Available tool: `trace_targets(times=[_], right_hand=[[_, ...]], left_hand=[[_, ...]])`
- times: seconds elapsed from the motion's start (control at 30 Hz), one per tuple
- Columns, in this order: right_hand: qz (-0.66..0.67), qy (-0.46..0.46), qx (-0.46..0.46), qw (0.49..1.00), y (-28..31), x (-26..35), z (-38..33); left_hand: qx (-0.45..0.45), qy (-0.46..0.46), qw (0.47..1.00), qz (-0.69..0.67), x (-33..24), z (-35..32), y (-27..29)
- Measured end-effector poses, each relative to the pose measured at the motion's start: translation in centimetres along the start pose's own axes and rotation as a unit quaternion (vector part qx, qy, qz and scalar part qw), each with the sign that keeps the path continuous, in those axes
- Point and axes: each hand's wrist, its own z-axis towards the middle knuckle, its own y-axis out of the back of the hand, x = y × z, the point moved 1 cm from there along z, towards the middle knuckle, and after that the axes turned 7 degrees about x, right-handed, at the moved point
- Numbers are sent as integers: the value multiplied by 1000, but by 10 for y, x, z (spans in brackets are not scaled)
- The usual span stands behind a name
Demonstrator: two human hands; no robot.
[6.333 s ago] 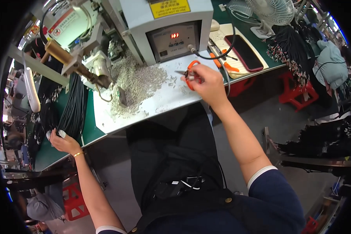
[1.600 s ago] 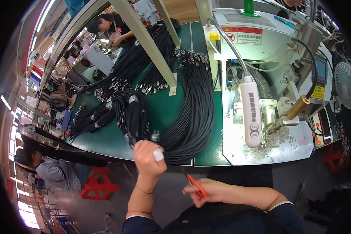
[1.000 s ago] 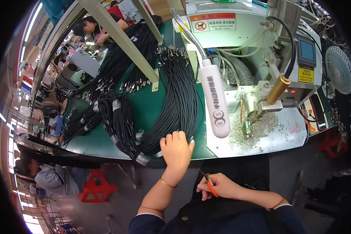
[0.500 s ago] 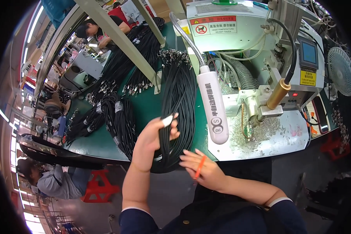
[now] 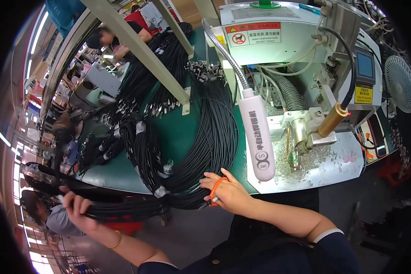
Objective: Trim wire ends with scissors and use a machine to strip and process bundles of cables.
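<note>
A long bundle of black cables (image 5: 210, 137) curves over the green bench and hangs past its front edge toward the left. My left hand (image 5: 80, 212) is closed round the left end of this bundle, a white covering on one digit. At the bench's front edge my right hand (image 5: 233, 194) lies against the bend of the cables. An orange-handled tool (image 5: 218, 188) is looped over its fingers; the tool's working end is mostly hidden, so its kind is unclear. Metal connectors (image 5: 205, 71) cluster at the bundle's far end.
Tied cable coils (image 5: 141, 150) lie left on the green bench (image 5: 114, 176). A white machine (image 5: 301, 55) stands at right, with a white lamp tube (image 5: 256, 137) and a brass-coloured cylinder (image 5: 332, 119). A metal frame post (image 5: 141, 50) crosses the far left. Other people sit beyond and at left.
My left hand has swung far left and down, drawing the cable end with it across the bench front. My right hand has shifted slightly and now rests against the cables.
</note>
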Motion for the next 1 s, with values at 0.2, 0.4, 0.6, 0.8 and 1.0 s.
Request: trace_targets(times=[0.2, 0.4, 0.6, 0.8, 1.0], right_hand=[[-50, 24, -4, 998, -5, 2, 4], [160, -10, 97, 982, -11, 86, 11], [65, 119, 166, 977, -53, 42, -61], [101, 143, 133, 976, -41, 41, -80], [176, -168, -71, 967, -20, 47, -104]], left_hand=[[-121, -164, 924, 324, -41, -26, 40], [-167, 5, 980, 112, 125, -68, -22], [-114, 193, 969, 104, 185, -86, -51], [-56, 184, 962, 193, 225, -79, -40], [5, 295, 919, 261, 272, -129, -59]])
